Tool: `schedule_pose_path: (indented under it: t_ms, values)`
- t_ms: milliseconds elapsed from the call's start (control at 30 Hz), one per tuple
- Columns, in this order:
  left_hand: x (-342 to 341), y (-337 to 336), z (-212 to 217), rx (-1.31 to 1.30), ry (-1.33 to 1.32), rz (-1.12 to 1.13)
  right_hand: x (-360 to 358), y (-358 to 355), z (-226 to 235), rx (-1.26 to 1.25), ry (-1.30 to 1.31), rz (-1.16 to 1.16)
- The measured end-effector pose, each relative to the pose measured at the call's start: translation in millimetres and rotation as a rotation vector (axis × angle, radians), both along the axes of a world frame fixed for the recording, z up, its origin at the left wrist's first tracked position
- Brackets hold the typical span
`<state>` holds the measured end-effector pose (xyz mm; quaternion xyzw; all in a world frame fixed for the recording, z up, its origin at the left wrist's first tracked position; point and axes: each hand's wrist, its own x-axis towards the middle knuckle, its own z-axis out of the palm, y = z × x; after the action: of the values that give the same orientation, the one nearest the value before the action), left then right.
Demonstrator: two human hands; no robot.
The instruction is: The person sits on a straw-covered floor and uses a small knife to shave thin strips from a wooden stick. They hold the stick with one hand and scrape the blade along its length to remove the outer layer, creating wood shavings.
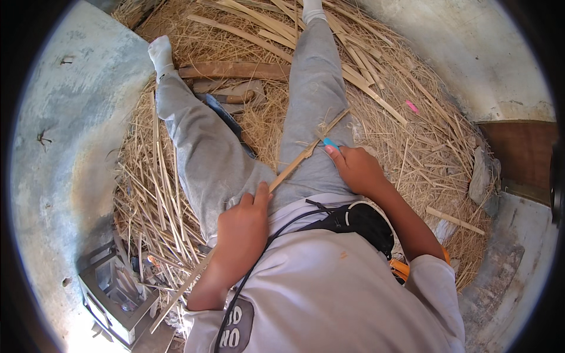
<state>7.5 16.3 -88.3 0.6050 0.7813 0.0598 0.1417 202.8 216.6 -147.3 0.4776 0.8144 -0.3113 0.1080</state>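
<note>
A long, narrow bamboo strip (291,167) lies slantwise across my lap, its far end over my right thigh. My left hand (242,230) is closed around it near my waist, and its tail seems to come out again under my left forearm. In my right hand (360,170) is a small tool with a blue handle (331,143), the thumb pressed along it. The tool meets the strip just past a rough, split spot. Its blade, if any, is too small to make out. Thin shavings (323,128) cling there.
Straw-like shavings (429,176) cover the floor. Between my legs lie a wooden-handled knife (232,97) and a wooden block (235,70). More bamboo strips (259,32) are piled ahead and at left. A metal-framed box (115,288) stands at lower left. Walls (70,117) close in both sides.
</note>
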Motion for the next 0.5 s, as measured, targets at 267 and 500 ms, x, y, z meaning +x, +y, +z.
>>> schedule_pose_path:
  t_ms: [267,500]
  values:
    - [-10,-41,44,-0.125,-0.189,0.106,1,-5,-5,0.055,0.022,-0.036]
    - [-36,-91,49,-0.185,-0.431,0.241,-7,-13,-6,0.146,0.061,-0.071]
